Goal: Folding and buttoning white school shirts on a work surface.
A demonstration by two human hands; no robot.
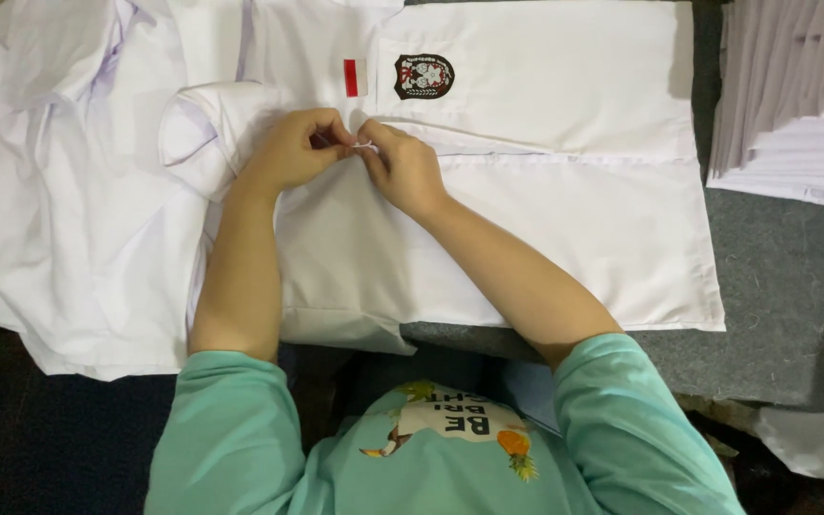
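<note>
A white shirt [565, 210] lies flat on a grey work surface, with a red patch [351, 77] and a dark crest badge [423, 76] on its chest. My left hand [293, 148] and my right hand [401, 167] meet at the shirt's front placket just below the collar [207, 124]. Both pinch the fabric at a small white button [364, 145] between the fingertips. My forearms reach up from teal sleeves at the bottom of the view.
More white garments [69, 210] lie bunched at the left. A stack of folded white cloth [793, 105] sits at the upper right. The grey felt surface [793, 296] shows on the right, with a dark floor below left.
</note>
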